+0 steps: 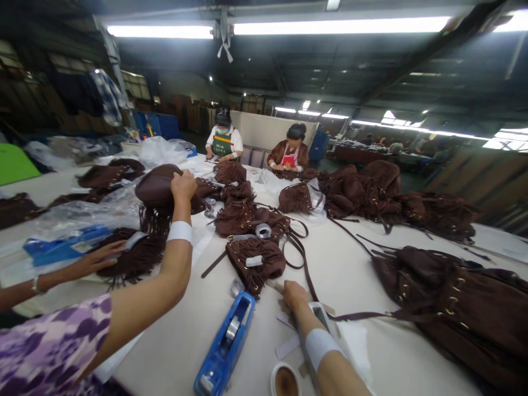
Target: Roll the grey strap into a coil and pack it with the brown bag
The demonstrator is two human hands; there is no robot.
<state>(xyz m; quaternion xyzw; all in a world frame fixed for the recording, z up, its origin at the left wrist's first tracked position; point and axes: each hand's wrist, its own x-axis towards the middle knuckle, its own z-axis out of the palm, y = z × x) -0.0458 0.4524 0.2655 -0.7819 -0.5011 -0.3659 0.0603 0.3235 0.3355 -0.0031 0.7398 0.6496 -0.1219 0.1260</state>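
My right hand reaches in from the bottom right, a white band on its wrist. Its fingers are curled, and a thin pale strip shows at their tips, too blurred to name. Just beyond lies a small brown fringed bag with a white wrapped piece on it. A grey object is partly hidden under my forearm. Loose paper strips are beside the arm. A blue tape dispenser stands left of my hand, and a cup of brown liquid is nearer me. My left hand is out of view.
At left, a co-worker's hand lifts a brown bag; their other hand rests at a fringed piece. Brown bags and straps spread over the white table. Two people work opposite. Clear plastic lies at left.
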